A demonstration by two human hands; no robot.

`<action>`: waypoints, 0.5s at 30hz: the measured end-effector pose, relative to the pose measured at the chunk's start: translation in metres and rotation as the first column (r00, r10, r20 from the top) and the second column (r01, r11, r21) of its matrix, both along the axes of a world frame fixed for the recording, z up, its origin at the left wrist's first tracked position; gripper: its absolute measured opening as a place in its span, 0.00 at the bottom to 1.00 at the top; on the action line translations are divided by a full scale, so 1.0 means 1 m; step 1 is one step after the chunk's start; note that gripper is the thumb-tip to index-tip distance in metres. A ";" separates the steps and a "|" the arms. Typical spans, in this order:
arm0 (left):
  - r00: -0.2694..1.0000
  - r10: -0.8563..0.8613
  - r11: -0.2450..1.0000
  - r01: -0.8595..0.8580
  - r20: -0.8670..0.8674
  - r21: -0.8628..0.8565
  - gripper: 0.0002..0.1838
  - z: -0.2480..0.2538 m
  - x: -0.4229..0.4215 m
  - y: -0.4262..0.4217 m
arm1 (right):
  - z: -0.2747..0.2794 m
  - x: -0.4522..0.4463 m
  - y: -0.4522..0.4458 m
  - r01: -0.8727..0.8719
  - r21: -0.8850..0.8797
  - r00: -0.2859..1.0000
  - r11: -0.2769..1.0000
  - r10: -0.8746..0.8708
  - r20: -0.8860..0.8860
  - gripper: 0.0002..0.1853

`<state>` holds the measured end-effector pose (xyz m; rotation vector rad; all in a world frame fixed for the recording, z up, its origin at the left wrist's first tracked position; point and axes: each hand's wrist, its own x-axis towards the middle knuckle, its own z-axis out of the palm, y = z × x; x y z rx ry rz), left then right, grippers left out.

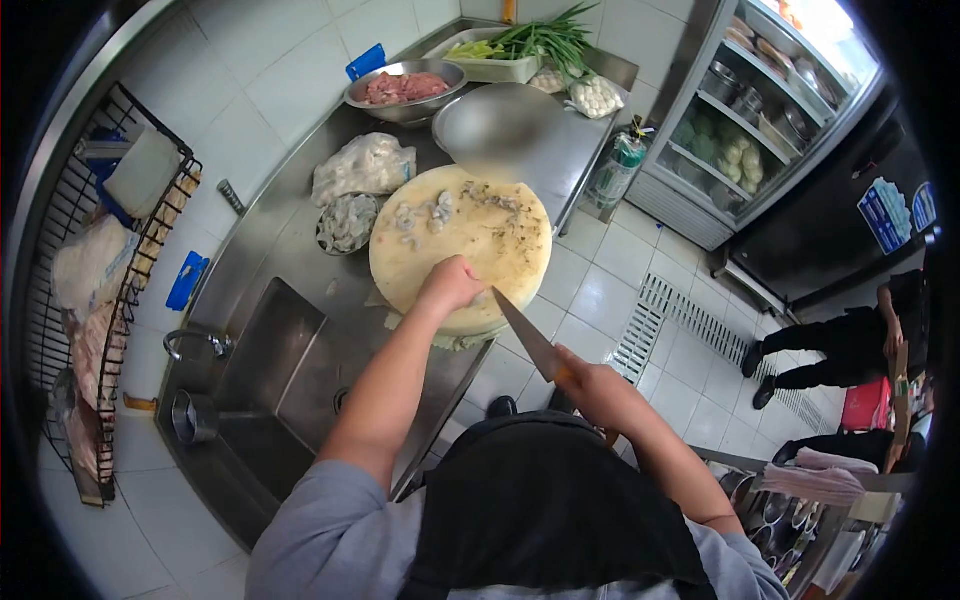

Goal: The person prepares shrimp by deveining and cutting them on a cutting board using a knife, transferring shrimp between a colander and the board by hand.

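My right hand (592,392) grips a kitchen knife (527,333) by its handle, the blade slanting up and left so that its tip lies near my other hand. With fingers closed, my left hand (450,287) is over the near part of a thick round chopping board (400,268); whatever it pinches is hidden. Grey peeled shrimp (440,212) lie in a small group on the board's far left. Dark scraps (508,208) are scattered toward its far right. A bowl of shrimp (346,224) stands just left of the board.
Behind the board are a blurred metal bowl (492,128), a bowl of meat (404,88) and a tray of greens (497,68). A plastic bag (365,168) sits left. Near left is a sink (262,345). People stand at far right, near a fridge (745,120).
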<state>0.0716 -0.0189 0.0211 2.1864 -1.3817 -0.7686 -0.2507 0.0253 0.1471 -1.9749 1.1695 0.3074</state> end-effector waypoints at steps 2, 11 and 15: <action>0.999 -0.004 0.999 0.005 -0.040 0.032 0.17 0.002 0.005 0.001 | -0.007 -0.004 -0.002 -0.011 -0.012 1.000 1.000 0.011 0.017 0.32; 0.882 0.210 0.967 -0.250 -0.421 -0.041 0.11 -0.006 0.030 0.056 | 0.011 0.011 0.003 -0.079 -0.142 0.997 0.987 0.074 -0.036 0.32; 0.852 0.185 0.957 -0.270 -0.490 -0.107 0.08 -0.001 0.026 0.066 | -0.001 0.016 -0.001 -0.242 -0.132 0.970 0.961 0.242 -0.022 0.32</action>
